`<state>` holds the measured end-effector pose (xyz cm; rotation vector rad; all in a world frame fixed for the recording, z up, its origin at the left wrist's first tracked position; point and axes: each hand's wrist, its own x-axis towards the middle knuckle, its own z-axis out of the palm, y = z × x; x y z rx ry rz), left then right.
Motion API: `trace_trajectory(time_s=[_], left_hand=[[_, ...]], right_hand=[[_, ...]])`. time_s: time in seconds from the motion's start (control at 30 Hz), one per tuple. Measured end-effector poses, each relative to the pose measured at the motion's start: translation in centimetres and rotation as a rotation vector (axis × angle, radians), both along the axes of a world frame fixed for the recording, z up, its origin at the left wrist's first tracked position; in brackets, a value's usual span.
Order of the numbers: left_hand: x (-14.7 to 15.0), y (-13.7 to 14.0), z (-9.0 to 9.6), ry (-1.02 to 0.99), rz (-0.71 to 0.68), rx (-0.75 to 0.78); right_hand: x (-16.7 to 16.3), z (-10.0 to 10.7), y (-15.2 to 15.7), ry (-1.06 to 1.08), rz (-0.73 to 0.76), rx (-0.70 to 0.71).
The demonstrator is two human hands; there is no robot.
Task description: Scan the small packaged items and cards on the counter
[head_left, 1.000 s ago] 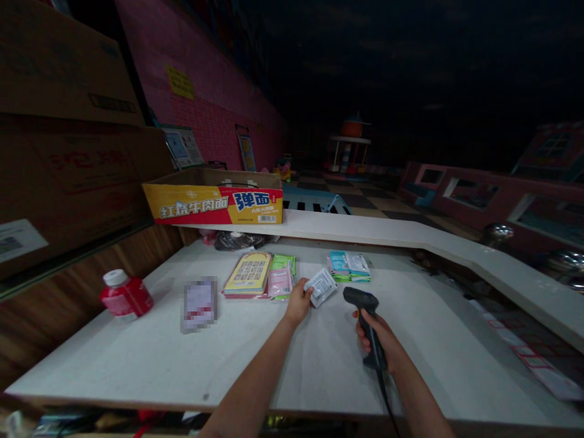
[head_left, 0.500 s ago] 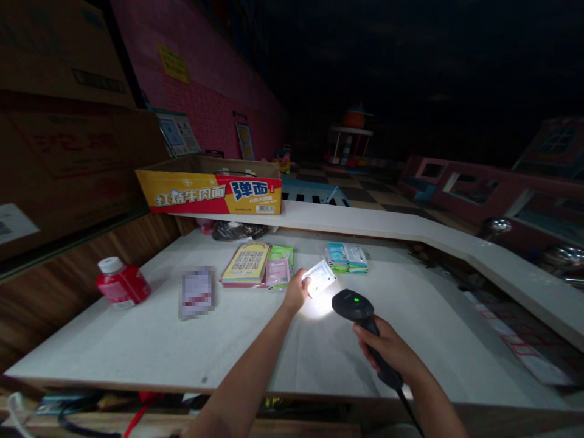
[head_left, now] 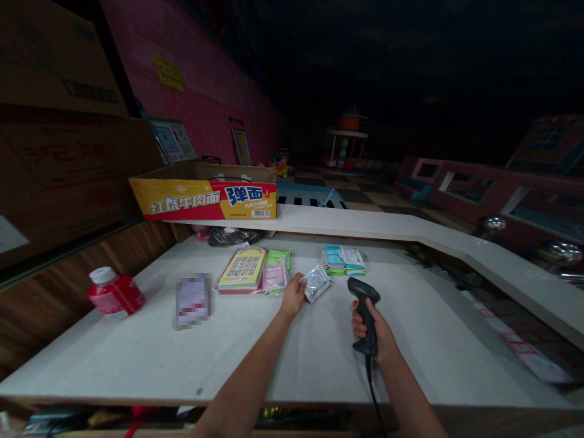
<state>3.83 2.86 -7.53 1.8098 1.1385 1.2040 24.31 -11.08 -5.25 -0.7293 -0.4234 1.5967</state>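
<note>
Between the silver packet [head_left: 317, 285] in the left fingers [head_left: 300, 287] and the scanner [head_left: 365, 319] in the right fingers [head_left: 358, 328], only a narrow gap leads to the packet stack [head_left: 344, 260] behind. The cable [head_left: 370, 383] hangs between both forearms and obstructs the front. Right of the scanner, the worktop [head_left: 456, 340] offers wide free room. At left, the red bottle [head_left: 117, 297] and the booklets [head_left: 243, 269] are obstacles; the raised ledge [head_left: 356, 223] limits passage at the back.
</note>
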Motion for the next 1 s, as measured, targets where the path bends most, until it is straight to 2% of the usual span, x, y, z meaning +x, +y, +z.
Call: trace_trajectory(time_s=[0.1,0.2,0.37,0.53,0.63,0.7,0.77,0.87,1.0], left_hand=[[0.1,-0.2,0.2,-0.063,-0.041,-0.077],[0.4,-0.4,0.5,-0.178,-0.066,-0.149],[2.4,0.0,1.1,-0.443,-0.006,-0.265],[5.5,2.2,3.1,-0.674,0.068,-0.348],[7.6,4.2,4.2,-0.66,0.099,-0.439],[9.1,5.4,4.7,-0.591,0.187,-0.47],[10.6,6.5,5.0,-0.496,0.27,-0.465],[12.5,7.6,4.9,-0.38,0.319,-0.452],[13.4,8.1,4.7,-0.269,0.371,-0.425]], right_hand=[[1.0,-1.1,0.7,0.215,0.016,0.039],[1.6,-1.8,1.1,0.324,0.026,0.055],[1.7,-2.4,1.4,0.35,0.037,0.053],[1.8,-2.4,1.7,0.367,0.058,0.038],[1.7,-2.4,1.7,0.371,0.056,0.04],[1.6,-2.3,1.8,0.379,0.05,0.032],[1.5,-2.2,1.8,0.383,0.045,0.023],[1.3,-1.8,1.7,0.373,0.04,0.016],[1.1,-1.4,1.6,0.362,0.032,-0.001]])
